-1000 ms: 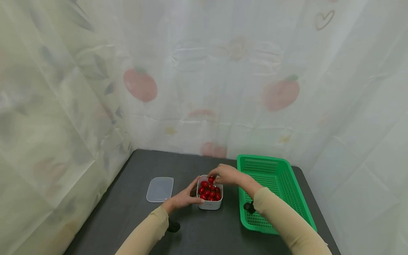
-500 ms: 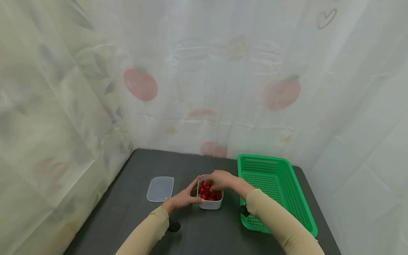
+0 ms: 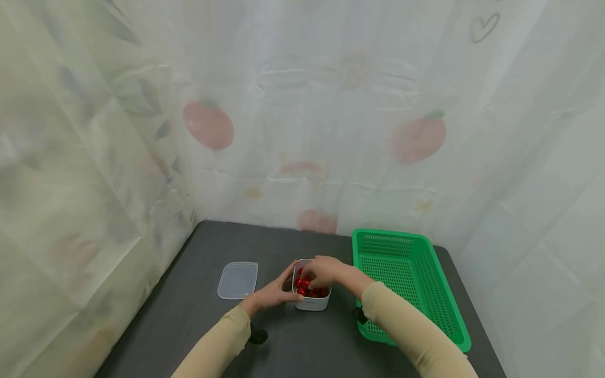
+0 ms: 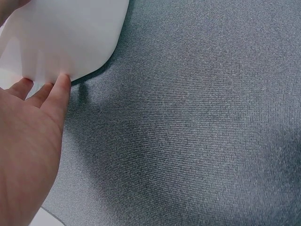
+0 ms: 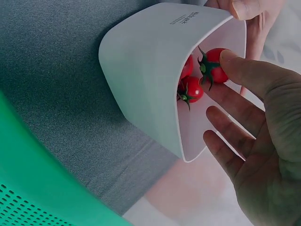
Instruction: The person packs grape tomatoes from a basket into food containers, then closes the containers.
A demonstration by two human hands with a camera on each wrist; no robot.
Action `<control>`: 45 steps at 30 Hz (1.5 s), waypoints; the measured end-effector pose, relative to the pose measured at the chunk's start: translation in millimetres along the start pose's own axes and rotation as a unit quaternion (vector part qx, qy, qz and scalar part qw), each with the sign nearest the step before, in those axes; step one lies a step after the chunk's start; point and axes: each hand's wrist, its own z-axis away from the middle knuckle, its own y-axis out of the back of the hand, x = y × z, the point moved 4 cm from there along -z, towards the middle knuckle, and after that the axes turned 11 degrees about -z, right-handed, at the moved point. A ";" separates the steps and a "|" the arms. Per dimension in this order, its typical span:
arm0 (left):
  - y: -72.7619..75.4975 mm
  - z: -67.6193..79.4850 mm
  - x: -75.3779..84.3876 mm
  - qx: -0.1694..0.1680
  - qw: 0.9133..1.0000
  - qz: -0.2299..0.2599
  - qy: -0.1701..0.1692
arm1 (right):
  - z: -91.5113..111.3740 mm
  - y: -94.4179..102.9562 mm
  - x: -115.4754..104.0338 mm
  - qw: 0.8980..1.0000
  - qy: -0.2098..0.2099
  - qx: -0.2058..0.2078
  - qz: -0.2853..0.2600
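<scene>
A white tub (image 3: 310, 304) of red cherry tomatoes (image 3: 302, 290) stands on the dark table. My left hand (image 3: 271, 295) grips it from the left, with the thumb at the near rim and the fingers along the far side. In the left wrist view, its fingertips (image 4: 63, 81) touch the tub's smooth wall. My right hand (image 3: 325, 271) reaches over the tub's opening from the right. Between thumb and index finger it pinches a cherry tomato (image 5: 218, 65) with a green calyx, at the tub's mouth. Another tomato (image 5: 193, 89) lies just below that one. The hand partly hides the tomatoes in the head view.
Left of the tub, a clear, flat lid (image 3: 238, 281) lies on the table (image 3: 283, 346). A green perforated basket (image 3: 394, 270) stands to the right, under my right forearm. Printed curtains (image 3: 302, 131) rise behind the table and along both sides.
My right hand has moved left and lower into the tub from its far right edge, where it held a tomato above the others. The left hand stays on the tub.
</scene>
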 end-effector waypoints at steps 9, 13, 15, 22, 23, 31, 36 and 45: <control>-0.6 1.5 4.2 -0.002 1.000 -0.002 0.000 | -0.1 -2.0 3.9 1.000 -0.003 0.004 0.001; 0.5 1.3 4.9 0.000 1.000 -0.004 0.001 | 3.4 3.0 3.5 1.000 0.006 0.017 0.015; 1.2 1.4 5.2 0.003 1.000 -0.005 0.003 | 6.1 7.2 2.0 0.999 0.008 0.026 0.019; 6.0 5.2 8.1 0.024 0.999 -0.012 0.020 | 18.0 23.9 -2.2 0.998 0.009 0.068 -0.004; 8.1 7.0 7.9 0.030 0.999 -0.015 0.024 | 19.0 25.6 -2.4 0.997 0.012 0.075 -0.004; 39.3 31.4 5.5 0.084 0.995 -0.040 0.039 | 18.9 31.1 -12.7 0.992 0.044 0.118 0.015; 69.4 55.6 1.5 0.135 0.984 -0.090 0.068 | 14.6 29.7 -41.6 0.990 0.064 0.124 0.009; 119.1 98.6 -19.5 0.203 0.960 -0.140 0.135 | -6.8 7.9 -86.4 0.991 0.087 0.104 0.011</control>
